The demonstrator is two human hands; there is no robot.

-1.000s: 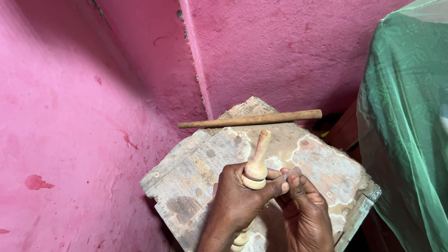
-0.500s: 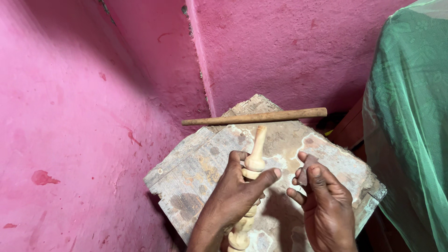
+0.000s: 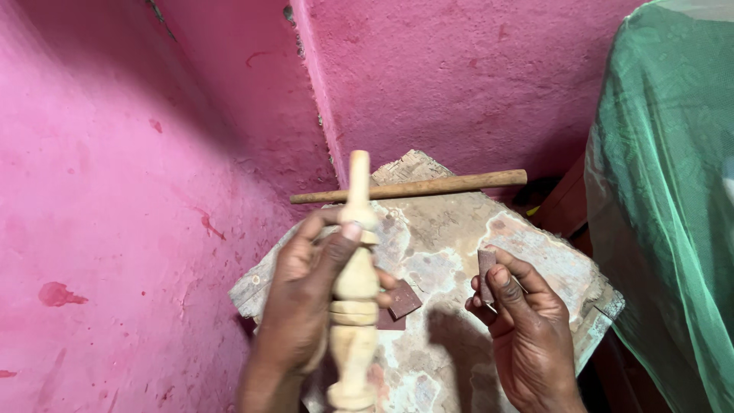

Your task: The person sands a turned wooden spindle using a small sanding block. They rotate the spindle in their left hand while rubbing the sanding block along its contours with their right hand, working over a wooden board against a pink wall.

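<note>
My left hand (image 3: 310, 294) grips a pale turned wooden spindle (image 3: 355, 306) around its middle and holds it upright, with the thin end pointing up. In my right hand (image 3: 520, 329), a small brown piece of sandpaper (image 3: 486, 271) is pinched between thumb and fingers, apart from the spindle. Both hands hover over a worn, stained wooden block (image 3: 451, 252). Another small brown sandpaper piece (image 3: 403, 300) lies on the block just right of the spindle.
A long round wooden stick (image 3: 413, 187) lies across the far edge of the block. Pink plastered walls (image 3: 138, 176) close in on the left and behind. A green mesh cloth (image 3: 673, 199) hangs at the right.
My left hand has lifted the spindle upright and closer to the camera. My right hand has drawn away to the right with its sandpaper piece.
</note>
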